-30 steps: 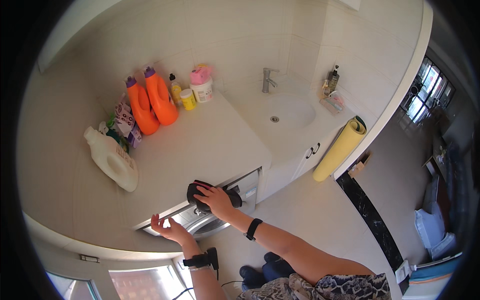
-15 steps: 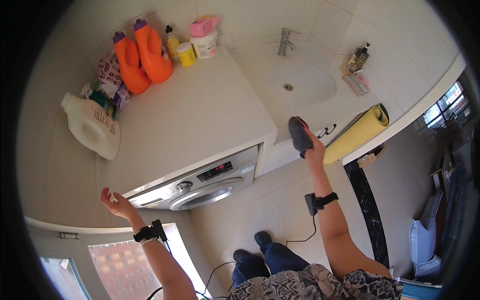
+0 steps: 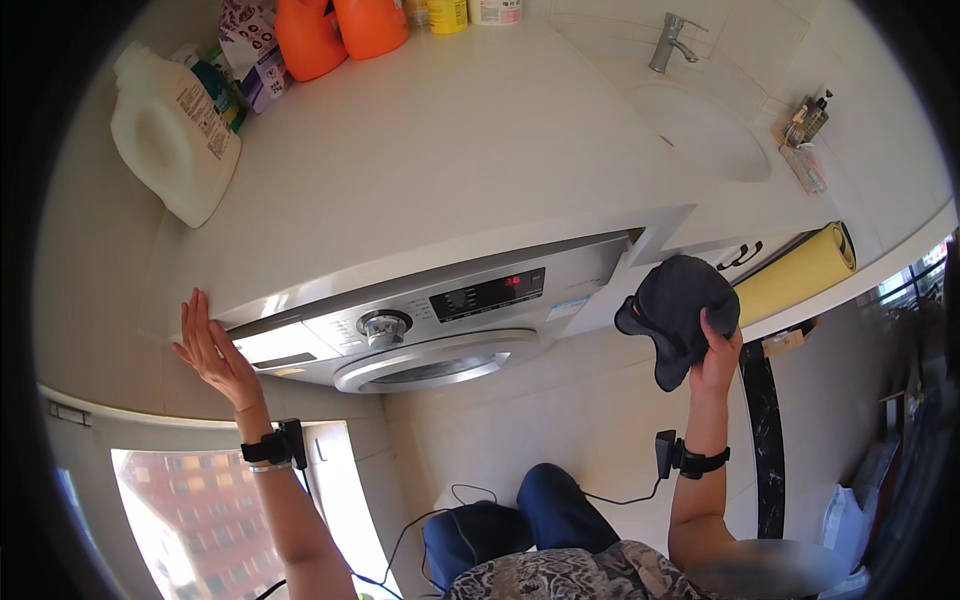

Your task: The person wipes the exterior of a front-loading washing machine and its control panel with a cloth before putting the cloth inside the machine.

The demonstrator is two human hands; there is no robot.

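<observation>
A dark grey, soft-looking cap (image 3: 683,305) is in my right hand (image 3: 718,362); my thumb presses on its near side and the other fingers are behind it. The cap hangs in the air in front of the cabinet, right of the washing machine (image 3: 590,272). My left hand (image 3: 213,352) is spread, with nothing in it, at the left front corner of the white countertop (image 3: 420,170). It is beside the machine's detergent drawer (image 3: 275,348); whether the fingers touch the counter edge I cannot tell. The machine's round door (image 3: 440,362) is below its lit display (image 3: 488,295).
A cream jug (image 3: 175,140) stands at the counter's left, orange bottles (image 3: 372,25) behind it. The sink (image 3: 700,125) with its tap (image 3: 672,42) lies far right. A rolled yellow mat (image 3: 800,275) leans by the cabinet. Cables (image 3: 400,540) trail near my legs.
My view has dropped closer to the washing machine. The cap has come lower and turned, showing more of its crown. My left hand has straightened its fingers at the counter corner.
</observation>
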